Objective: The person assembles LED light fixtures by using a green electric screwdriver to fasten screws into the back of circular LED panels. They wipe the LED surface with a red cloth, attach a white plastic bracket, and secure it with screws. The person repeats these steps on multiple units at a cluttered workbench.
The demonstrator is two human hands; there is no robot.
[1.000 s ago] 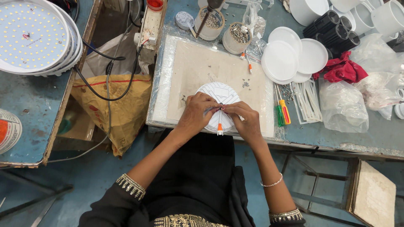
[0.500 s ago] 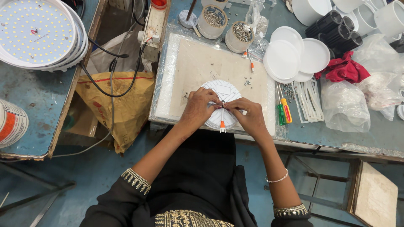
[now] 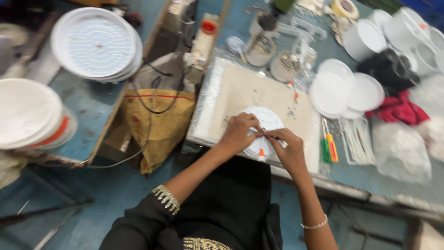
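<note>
You are pinching fine wires over the round white plastic lamp disc [image 3: 263, 125], your left hand [image 3: 238, 134] at nine o'clock and right hand [image 3: 289, 148] at four. The disc is lying flat on the beige work mat [image 3: 240, 92]; best keeping it pressed there, fingertips closing only on the wires.

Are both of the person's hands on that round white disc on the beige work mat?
Yes, the left hand and right hand both rest on the round white disc, meeting near its middle.

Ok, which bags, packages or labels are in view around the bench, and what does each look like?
Sack: hangs left of the board, tan with a red stripe.
Clear bag: on the bench at the right, crumpled, see-through.
Tape roll: top edge, round, cream.
No labels or screens can be made out.
</note>
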